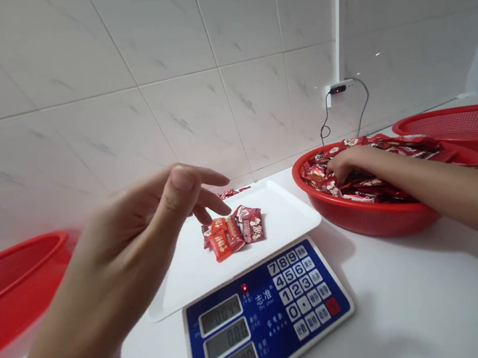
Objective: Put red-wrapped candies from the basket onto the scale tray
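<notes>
My left hand hovers above the white weighing tray, fingers apart and nothing held. Just past its fingertips, several small red snack packets lie in a pile on that tray. In front is the scale's blue keypad panel, with three number displays on its left side. My right hand reaches into a round red basket heaped with red and dark-red packets. Its fingers are sunk among the packets, so whether they grip one is hidden.
Another red basket stands behind at the right. At the left edge is a further red basket. A power socket with cables is on the tiled wall. Some packets lie behind the tray.
</notes>
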Tool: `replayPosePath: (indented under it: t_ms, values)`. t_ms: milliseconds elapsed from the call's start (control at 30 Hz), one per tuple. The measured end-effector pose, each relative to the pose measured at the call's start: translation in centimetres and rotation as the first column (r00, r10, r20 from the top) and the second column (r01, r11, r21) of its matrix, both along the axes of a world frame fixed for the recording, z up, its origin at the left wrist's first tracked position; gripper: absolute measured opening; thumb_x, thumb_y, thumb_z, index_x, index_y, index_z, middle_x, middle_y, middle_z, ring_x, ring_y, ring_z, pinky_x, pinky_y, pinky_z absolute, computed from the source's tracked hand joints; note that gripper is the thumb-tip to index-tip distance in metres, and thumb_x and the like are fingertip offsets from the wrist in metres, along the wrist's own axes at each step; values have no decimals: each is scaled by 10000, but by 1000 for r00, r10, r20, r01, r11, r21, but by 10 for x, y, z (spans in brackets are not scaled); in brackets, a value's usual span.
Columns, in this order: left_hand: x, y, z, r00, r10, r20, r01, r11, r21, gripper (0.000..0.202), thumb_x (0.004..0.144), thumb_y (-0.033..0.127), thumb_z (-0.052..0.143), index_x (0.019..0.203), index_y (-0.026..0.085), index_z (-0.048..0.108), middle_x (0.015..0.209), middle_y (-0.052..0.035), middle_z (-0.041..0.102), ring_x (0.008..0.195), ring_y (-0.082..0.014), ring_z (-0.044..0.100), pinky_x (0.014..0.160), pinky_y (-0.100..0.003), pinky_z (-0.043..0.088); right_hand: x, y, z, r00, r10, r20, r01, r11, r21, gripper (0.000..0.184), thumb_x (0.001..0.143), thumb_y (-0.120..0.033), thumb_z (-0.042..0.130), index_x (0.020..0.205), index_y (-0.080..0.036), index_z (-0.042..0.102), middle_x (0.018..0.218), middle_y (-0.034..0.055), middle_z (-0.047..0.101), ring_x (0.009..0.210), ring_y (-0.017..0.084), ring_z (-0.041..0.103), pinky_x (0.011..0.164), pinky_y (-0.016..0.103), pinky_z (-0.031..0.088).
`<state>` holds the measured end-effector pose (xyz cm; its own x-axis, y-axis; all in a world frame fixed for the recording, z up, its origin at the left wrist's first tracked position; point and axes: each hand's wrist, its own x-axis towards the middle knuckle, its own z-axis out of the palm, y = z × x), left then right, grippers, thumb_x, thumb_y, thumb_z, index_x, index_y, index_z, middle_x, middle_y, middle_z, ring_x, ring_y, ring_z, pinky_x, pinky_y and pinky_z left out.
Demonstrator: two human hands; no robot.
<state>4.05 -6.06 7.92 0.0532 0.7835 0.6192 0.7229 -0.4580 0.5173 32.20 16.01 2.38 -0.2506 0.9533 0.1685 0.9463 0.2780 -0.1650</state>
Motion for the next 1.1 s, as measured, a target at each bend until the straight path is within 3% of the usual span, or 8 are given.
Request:
replayPosePath:
  t_ms: [100,267,367,533,800,1100]
  values:
    - [-1,2,-1,998,-49,-32,48,998,-36,456,895,663,423,895,324,727,764,-10,730,715,-194,655,625,-284,482,-1,-14,-3,997,60,42,-56,993,-103,221,540,-25,722,484,-177,571,571,30,592,603,152,546,621,287,388]
    - [-3,2,-1,997,-58,-56,54,997,-58,368,917,590,465,893,338,732,745,5,726,713,-172,659,632,-241,475,-4,-22,3,998,54,10,-53,995,-89,410,485,5,714,407,-225,384,537,33,530,596,183,532,605,319,363]
    - [-5,1,1,998,-41,-51,39,998,-46,373,920,585,461,892,331,733,757,-1,726,719,-173,662,636,-234,482,4,-19,9,997,44,-58,-48,996,-81,351,510,-2,697,415,-221,440,499,23,515,545,156,507,551,302,339]
    - [-9,4,1,995,-43,-89,37,996,-77,370,898,597,492,866,321,737,735,-2,720,706,-171,659,607,-212,484,34,-19,20,967,23,-255,-38,998,-52,102,745,-213,618,650,-176,616,598,52,613,534,97,517,536,247,359]
    - [-11,7,-1,987,-44,-154,38,998,-41,315,917,547,496,869,343,731,731,38,730,705,-145,670,601,-174,480,38,-11,28,848,-148,-509,171,985,0,190,809,-264,614,902,-100,639,804,88,648,627,118,542,595,230,415]
    - [-6,9,-2,981,-84,-174,73,995,-73,327,907,563,500,832,339,726,724,41,735,627,-132,661,518,-163,466,28,-36,30,949,-141,-282,121,989,-89,177,687,-188,726,584,-148,587,537,35,571,557,161,530,545,274,362]
